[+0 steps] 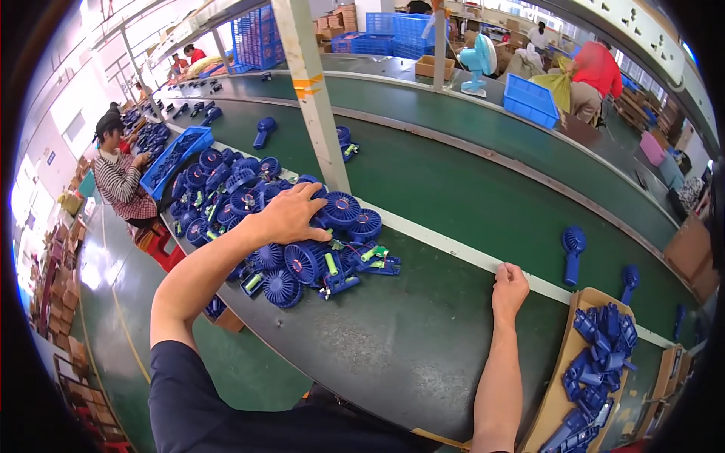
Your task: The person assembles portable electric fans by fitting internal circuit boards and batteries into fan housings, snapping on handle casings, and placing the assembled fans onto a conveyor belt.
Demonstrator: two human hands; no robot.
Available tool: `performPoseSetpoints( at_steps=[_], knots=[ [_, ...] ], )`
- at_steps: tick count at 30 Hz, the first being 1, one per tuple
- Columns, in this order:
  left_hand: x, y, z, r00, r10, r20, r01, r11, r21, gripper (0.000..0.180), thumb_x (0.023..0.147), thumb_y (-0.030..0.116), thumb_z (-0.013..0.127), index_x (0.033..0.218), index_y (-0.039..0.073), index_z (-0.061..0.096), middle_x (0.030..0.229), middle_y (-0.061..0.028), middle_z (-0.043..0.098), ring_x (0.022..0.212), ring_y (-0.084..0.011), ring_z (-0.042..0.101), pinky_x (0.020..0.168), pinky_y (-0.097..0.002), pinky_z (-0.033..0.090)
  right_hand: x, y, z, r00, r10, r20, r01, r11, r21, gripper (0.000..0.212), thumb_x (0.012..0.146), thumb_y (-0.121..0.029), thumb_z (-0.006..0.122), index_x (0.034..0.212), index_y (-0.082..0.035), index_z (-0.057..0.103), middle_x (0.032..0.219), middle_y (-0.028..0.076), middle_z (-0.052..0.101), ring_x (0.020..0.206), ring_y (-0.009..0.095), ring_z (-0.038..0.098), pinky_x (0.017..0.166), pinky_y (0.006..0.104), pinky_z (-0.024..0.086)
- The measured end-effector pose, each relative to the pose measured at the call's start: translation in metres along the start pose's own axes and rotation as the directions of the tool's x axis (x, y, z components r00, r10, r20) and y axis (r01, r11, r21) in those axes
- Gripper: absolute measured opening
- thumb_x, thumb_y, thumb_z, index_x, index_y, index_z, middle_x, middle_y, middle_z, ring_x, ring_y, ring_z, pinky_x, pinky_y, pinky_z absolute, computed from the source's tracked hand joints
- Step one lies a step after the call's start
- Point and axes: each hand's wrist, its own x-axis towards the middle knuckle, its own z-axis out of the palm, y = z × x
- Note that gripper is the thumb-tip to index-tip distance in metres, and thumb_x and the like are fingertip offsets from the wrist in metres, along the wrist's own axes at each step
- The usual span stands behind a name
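Observation:
My left hand [291, 215] lies over a heap of blue handheld fans [245, 200], its fingers spread and touching the fan heads. Round grilles face various ways in the heap. Along its near right side, open fan handles [340, 283] show green battery cells [331, 263] and thin wires. Further right, my right hand [510, 291] is closed in a fist beside the white rail [461, 253] at the far edge of the worktable [362, 332]. Whether anything is inside those curled fingers is hidden.
A cardboard box [555, 385] of blue plastic shells stands at the right. Beyond the rail, single fans [574, 253] lie on the green conveyor belt [423, 196]. A pale post [310, 90] rises behind the heap. A seated co-worker [124, 170] works by a blue crate [177, 158] at left.

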Motion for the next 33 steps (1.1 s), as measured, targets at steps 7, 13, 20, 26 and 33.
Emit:
performPoseSetpoints(
  at_steps=[7, 13, 20, 26, 33],
  knots=[
    [0.119, 0.017, -0.017, 0.999, 0.009, -0.047, -0.007, 0.999, 0.031, 0.039, 0.092, 0.038, 0.065, 0.103, 0.001, 0.074, 0.103, -0.0221, 0.071, 0.101, -0.0403, 0.07, 0.088, -0.0503, 0.057, -0.001, -0.016, 0.001, 0.997, 0.079, -0.019, -0.08, 0.996, -0.027, 0.016, 0.094, -0.012, 0.069, 0.099, 0.002, 0.074, 0.072, 0.005, 0.067, 0.065, 0.011, 0.058, 0.065, 0.0297, 0.049],
    [0.267, -0.07, 0.075, 0.985, -0.123, 0.123, 0.102, 0.981, 0.165, 0.039, 0.091, 0.029, 0.062, 0.119, 0.002, 0.07, 0.123, -0.026, 0.065, 0.114, -0.0412, 0.065, 0.097, -0.0496, 0.054, -0.005, -0.015, 0.012, 0.996, 0.085, -0.028, -0.085, 0.996, -0.008, 0.013, 0.093, -0.011, 0.07, 0.097, 0.001, 0.074, 0.069, 0.003, 0.066, 0.065, 0.008, 0.057, 0.065, 0.0284, 0.05],
    [0.305, -0.11, 0.114, 0.864, -0.205, 0.459, -0.015, 0.903, 0.43, 0.049, 0.092, 0.018, 0.045, 0.128, -0.009, 0.065, 0.146, -0.0336, 0.052, 0.129, -0.0506, 0.056, 0.109, -0.0529, 0.045, -0.002, -0.029, 0.013, 0.994, 0.106, 0.004, -0.107, 0.993, 0.045, 0.014, 0.095, -0.01, 0.07, 0.097, 0.003, 0.074, 0.071, 0.0, 0.066, 0.064, 0.006, 0.055, 0.061, 0.0258, 0.047],
    [0.296, -0.05, 0.105, 0.92, -0.135, 0.368, 0.061, 0.977, 0.206, 0.055, 0.083, 0.041, 0.073, 0.107, -0.008, 0.073, 0.117, -0.0283, 0.07, 0.115, -0.0416, 0.066, 0.098, -0.0478, 0.054, -0.003, -0.02, 0.007, 0.997, 0.042, -0.058, -0.044, 0.998, -0.048, 0.011, 0.091, -0.013, 0.071, 0.091, -0.002, 0.074, 0.065, 0.005, 0.067, 0.059, 0.011, 0.057, 0.062, 0.0302, 0.049],
    [0.275, -0.051, 0.105, 0.983, -0.131, 0.129, 0.136, 0.99, -0.029, 0.047, 0.085, 0.031, 0.071, 0.117, -0.003, 0.07, 0.112, -0.0281, 0.072, 0.112, -0.0408, 0.068, 0.092, -0.0473, 0.056, -0.005, -0.02, 0.011, 0.998, 0.055, -0.01, -0.055, 0.999, 0.003, 0.014, 0.092, -0.012, 0.07, 0.095, 0.001, 0.074, 0.07, 0.006, 0.069, 0.064, 0.011, 0.061, 0.066, 0.0295, 0.051]
  ],
)
